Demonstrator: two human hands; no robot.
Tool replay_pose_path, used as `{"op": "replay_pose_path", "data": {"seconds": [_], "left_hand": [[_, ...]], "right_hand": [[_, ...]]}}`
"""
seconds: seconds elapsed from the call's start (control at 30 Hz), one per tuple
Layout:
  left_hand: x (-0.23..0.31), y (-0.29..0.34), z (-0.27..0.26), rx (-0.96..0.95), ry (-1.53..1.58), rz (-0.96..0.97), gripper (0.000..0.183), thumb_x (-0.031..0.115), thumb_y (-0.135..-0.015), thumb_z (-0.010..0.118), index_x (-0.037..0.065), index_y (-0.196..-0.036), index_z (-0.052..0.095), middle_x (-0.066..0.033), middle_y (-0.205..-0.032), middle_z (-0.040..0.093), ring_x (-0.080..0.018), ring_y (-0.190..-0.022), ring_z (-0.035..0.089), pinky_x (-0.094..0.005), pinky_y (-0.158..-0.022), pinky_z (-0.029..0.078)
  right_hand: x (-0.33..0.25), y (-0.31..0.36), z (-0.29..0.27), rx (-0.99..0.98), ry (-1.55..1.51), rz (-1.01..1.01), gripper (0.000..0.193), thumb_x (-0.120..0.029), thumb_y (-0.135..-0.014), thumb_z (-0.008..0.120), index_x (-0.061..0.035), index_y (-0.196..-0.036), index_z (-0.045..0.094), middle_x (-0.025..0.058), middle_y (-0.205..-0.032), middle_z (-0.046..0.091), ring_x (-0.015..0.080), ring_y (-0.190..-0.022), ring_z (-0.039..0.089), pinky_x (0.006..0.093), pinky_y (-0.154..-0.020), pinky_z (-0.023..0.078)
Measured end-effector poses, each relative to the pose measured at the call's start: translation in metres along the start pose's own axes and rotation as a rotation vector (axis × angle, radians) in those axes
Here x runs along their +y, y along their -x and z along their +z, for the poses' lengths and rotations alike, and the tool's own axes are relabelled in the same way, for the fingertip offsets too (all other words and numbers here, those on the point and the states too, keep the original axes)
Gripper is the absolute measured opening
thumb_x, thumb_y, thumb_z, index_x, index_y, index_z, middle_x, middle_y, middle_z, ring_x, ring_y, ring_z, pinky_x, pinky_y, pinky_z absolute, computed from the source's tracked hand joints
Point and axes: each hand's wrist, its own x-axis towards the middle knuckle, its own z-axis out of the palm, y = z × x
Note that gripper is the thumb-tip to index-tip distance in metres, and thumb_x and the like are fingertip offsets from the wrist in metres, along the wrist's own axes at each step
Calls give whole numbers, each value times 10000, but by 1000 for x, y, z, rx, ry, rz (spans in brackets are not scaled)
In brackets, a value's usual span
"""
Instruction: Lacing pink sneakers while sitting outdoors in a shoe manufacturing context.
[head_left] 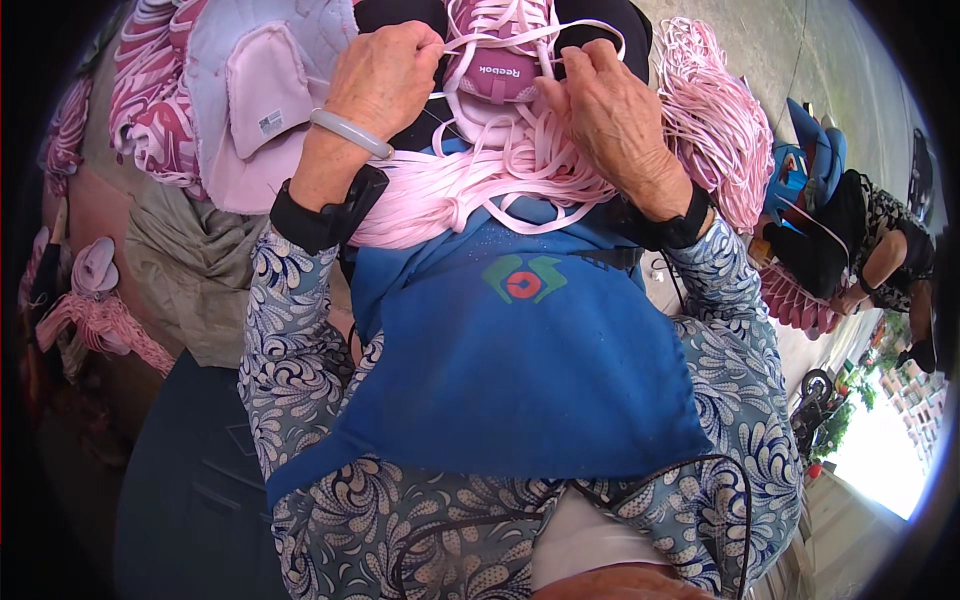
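Note:
A pink shoe upper (503, 88) lies between my knees at the top middle, its tongue toward me and a pale pink shoelace (500, 42) threaded across its eyelets. On its left edge, my left hand (388, 85) is closed in a pinch on the lace. My right hand (612, 115), fingers curled, grips the lace at the right edge; a loop of it arches above those fingers. The fingertips of both hands are partly hidden. Below the shoe, a bundle of pale pink shoelaces (430, 200) spreads over my blue apron (500, 370).
Another heap of pink laces (715, 130) hangs at the right. Stacked pink shoe uppers (155, 90) and a pale cloth piece (225, 120) are at the left. Beyond, at the right, a seated person (885, 250) handles pink pieces. A motorbike (815, 390) stands farther off.

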Motion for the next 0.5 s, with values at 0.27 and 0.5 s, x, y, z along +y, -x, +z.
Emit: {"op": "replay_pose_path", "data": {"seconds": [0.27, 0.5], "left_hand": [[16, 0, 13, 86, -11, 101, 203, 230, -880, 527, 62, -912, 637, -155, -762, 641, -347, -727, 613, -405, -659, 481], [23, 3, 27, 274, -15, 220, 133, 166, -849, 571, 45, -873, 619, -122, -861, 607, -325, -804, 594, -411, -703, 477]], "right_hand": [[12, 10, -16, -69, -39, 232, 236, -257, -865, 575, -40, -953, 539, 153, -920, 537, 353, -705, 608, 411, -544, 497], [14, 6, -20, -32, 9, 138, 188, -172, -835, 603, -79, -983, 534, 105, -908, 541, 296, -664, 610, 381, -499, 475]]}}
